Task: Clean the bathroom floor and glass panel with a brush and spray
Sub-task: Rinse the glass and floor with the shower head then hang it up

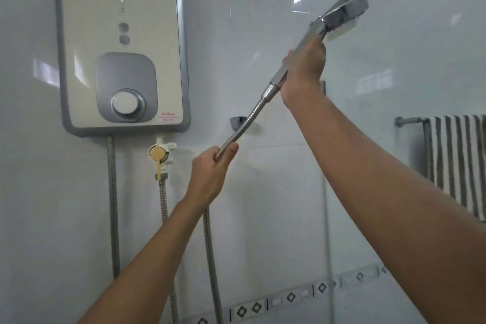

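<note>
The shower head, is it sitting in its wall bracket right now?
No, the right hand grips the shower head by its handle, raised well above the wall bracket, while the left hand holds the hose.

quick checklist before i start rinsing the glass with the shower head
1. Right hand grips the hand shower by its handle: ok.
2. Left hand holds the metal hose, which runs straight between the hands: ok.
3. Water heater powered: green light shows, ok.
4. Spray face aimed at the glass panel: cannot tell, the head is blurred.
5. Striped towel clear of spray: cannot tell; it hangs on its rail at the right.
</note>
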Tool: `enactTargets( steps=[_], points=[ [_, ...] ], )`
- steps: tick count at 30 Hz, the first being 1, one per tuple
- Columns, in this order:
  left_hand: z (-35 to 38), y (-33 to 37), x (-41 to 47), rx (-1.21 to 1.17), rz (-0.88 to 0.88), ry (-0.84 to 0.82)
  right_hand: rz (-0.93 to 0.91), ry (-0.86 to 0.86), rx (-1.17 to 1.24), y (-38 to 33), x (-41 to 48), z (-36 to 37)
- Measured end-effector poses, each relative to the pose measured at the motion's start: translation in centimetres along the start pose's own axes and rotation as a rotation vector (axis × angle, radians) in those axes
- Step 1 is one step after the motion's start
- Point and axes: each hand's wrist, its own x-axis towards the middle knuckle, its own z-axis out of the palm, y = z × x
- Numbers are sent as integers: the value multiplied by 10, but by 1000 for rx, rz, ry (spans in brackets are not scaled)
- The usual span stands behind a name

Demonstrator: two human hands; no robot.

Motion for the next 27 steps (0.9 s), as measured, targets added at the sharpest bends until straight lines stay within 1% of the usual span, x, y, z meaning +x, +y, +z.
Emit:
enactTargets(
  steps=[2,5,8,10,13,17,21,27],
  points=[
    [14,9,4,-36,18,10,-76,-50,-58,-5,12,17],
    [33,22,3,-187,6,21,-165,-135,-147,-4,20,33],
    [47,29,-3,-268,-13,-16,-163,-219,-113,2,24,42],
    [57,31,-4,-287,-58,-11,-177,-277,-107,10,26,44],
    [68,32,-2,-286,-131,-6,-223,-330,-215,28,29,44],
    [77,32,-4,-272,-171,-40,-236,-368,-304,52,31,39],
    [82,25,-8,-208,-187,-68,-235,-393,-356,70,30,33],
    [89,17,-14,-191,-240,-82,-224,-411,-391,88,26,27]
  ],
)
